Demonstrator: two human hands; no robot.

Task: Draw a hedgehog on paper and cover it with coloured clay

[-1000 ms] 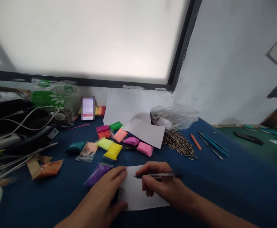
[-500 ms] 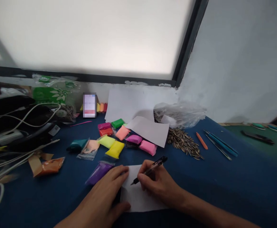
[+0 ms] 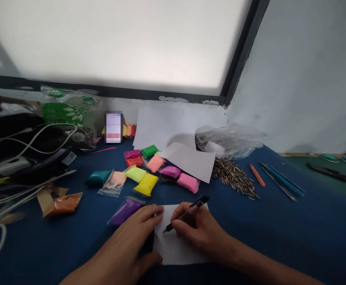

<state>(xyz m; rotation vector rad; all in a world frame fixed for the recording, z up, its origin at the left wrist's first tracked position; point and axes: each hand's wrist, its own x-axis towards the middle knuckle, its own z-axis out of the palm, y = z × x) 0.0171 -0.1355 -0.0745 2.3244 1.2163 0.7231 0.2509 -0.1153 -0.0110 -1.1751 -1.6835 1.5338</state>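
Note:
A small white sheet of paper [image 3: 173,251] lies on the dark blue tabletop in front of me. My right hand [image 3: 195,227] rests on it, fingers closed around a black pen [image 3: 187,213] whose tip is at the paper's left part. On the paper's left edge lies my left hand [image 3: 140,233], fingers stretched and thumb apart, with nothing held. Just beyond that hand is a purple packet of clay [image 3: 125,210]. I cannot make out any marks on the paper.
Several coloured clay packets [image 3: 146,184] lie beyond the paper, near a loose white sheet [image 3: 192,160]. Striped sunflower seeds [image 3: 235,178] are heaped to the right, beside an orange stick [image 3: 257,175] and blue tweezers [image 3: 285,182]. White cables [image 3: 27,190] tangle at left; a phone [image 3: 113,126] stands behind.
The whole view has shifted slightly, with the background moving right and up. Both hands stay on the paper, and the pen's tip is at nearly the same spot.

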